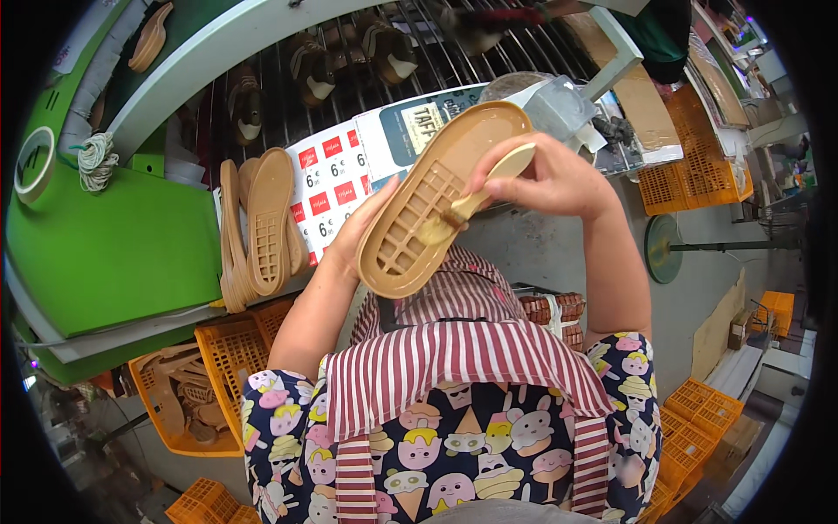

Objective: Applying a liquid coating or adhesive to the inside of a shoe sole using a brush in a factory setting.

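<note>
My left hand point(360, 229) grips a tan shoe sole point(417, 188) by its left edge, its fingers partly hidden behind it. The sole is tilted, with its gridded hollow side facing up toward me. In my right hand point(550, 179) is a brush point(509, 166) with a pale wooden handle. Its bristles point(435, 229) touch the inside of the sole beside the grid, and they look yellowish and wet. More tan soles point(271, 218) stand on edge in a bunch to the left of my left hand.
Behind the sole lies a printed white sheet point(327, 175). Shoes point(312, 70) sit on a roller rack at the back. A green machine point(113, 262) carries a tape roll point(35, 166) and coiled string point(96, 162). Orange crates point(231, 367) stand lower left, one filled with soles; others point(698, 419) are at right.
</note>
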Motion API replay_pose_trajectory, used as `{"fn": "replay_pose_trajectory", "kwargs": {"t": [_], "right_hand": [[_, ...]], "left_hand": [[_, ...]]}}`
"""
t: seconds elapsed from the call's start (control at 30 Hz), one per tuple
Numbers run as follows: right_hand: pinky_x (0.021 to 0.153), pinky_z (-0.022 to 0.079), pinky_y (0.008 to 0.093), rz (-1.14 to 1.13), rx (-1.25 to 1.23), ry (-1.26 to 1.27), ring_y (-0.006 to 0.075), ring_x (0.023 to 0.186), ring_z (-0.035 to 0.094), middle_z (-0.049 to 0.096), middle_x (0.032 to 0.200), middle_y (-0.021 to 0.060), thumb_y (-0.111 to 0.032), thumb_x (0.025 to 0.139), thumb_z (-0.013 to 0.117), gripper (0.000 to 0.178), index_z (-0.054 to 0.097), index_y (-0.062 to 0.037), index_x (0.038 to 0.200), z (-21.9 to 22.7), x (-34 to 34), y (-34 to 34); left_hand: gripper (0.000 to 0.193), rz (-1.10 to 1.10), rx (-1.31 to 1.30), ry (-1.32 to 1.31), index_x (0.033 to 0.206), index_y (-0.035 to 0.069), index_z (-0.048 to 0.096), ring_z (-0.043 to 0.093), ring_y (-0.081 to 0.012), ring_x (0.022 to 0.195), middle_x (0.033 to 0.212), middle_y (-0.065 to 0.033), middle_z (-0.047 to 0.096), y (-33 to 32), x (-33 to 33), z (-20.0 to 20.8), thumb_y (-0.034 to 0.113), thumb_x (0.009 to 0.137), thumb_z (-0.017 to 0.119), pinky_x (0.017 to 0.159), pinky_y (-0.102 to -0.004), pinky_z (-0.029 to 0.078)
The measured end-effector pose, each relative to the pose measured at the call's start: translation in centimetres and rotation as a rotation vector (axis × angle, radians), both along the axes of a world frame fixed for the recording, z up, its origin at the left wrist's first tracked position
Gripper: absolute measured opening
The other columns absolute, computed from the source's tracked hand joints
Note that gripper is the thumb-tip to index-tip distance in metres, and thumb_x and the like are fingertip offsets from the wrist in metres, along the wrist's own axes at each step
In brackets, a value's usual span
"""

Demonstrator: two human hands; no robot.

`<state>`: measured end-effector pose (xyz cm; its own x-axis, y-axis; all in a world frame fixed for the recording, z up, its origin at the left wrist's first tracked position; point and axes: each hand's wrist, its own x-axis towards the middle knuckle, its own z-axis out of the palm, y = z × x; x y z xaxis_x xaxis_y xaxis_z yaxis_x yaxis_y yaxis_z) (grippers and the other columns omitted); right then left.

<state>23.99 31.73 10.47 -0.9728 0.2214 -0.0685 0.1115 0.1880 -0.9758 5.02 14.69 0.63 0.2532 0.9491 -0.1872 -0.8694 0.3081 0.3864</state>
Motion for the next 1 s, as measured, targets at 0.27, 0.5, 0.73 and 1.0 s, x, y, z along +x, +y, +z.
{"fn": "replay_pose_trajectory", "kwargs": {"t": [0.27, 0.5, 0.73, 1.0], "right_hand": [[0.081, 0.053, 0.0282, -0.579, 0.103, 0.170, 0.0149, 0.087, 0.065, 0.068, 0.093, 0.0100, -0.009, 0.087, 0.059, 0.016, 0.063, 0.0033, 0.095, -5.0, 3.9, 5.1], [0.082, 0.050, 0.0375, -0.569, 0.879, 0.426, 0.0313, 0.093, 0.062, 0.064, 0.101, 0.0147, -0.002, 0.079, 0.060, 0.019, 0.061, -0.0019, 0.098, -6.5, 1.8, 0.2], [0.083, 0.051, 0.0361, -0.363, 0.583, 0.503, 0.0286, 0.092, 0.063, 0.064, 0.101, 0.0151, 0.000, 0.079, 0.063, 0.019, 0.061, -0.0002, 0.098, -5.6, 1.4, -6.7], [0.080, 0.052, 0.0330, -0.560, 0.373, 0.456, 0.0229, 0.094, 0.064, 0.066, 0.100, 0.0159, 0.001, 0.086, 0.059, 0.013, 0.061, 0.0022, 0.099, -4.9, 3.5, -4.6]], "left_hand": [[0.050, 0.150, -0.157, 0.073, 0.135, 0.000, 0.043, 0.064, -0.0239, 0.103, 0.121, -0.0191, 0.059, -0.5, 0.5, -0.6, 0.036, 0.101, 0.037, 0.085, -0.0351, 0.056], [0.051, 0.168, -0.146, 0.145, 0.132, 0.001, 0.045, 0.064, -0.0227, 0.102, 0.120, -0.0177, 0.060, 0.0, 0.9, 0.1, 0.039, 0.101, 0.034, 0.085, -0.0339, 0.056], [0.052, 0.223, -0.022, 0.244, 0.133, 0.001, 0.045, 0.063, -0.0216, 0.103, 0.121, -0.0156, 0.059, 0.3, -0.5, -1.1, 0.041, 0.101, 0.033, 0.086, -0.0336, 0.054], [0.061, 0.334, -0.045, 0.701, 0.130, -0.002, 0.045, 0.064, -0.0185, 0.096, 0.110, -0.0157, 0.061, 0.3, -0.5, 1.0, 0.049, 0.099, 0.033, 0.082, -0.0297, 0.054]]}}
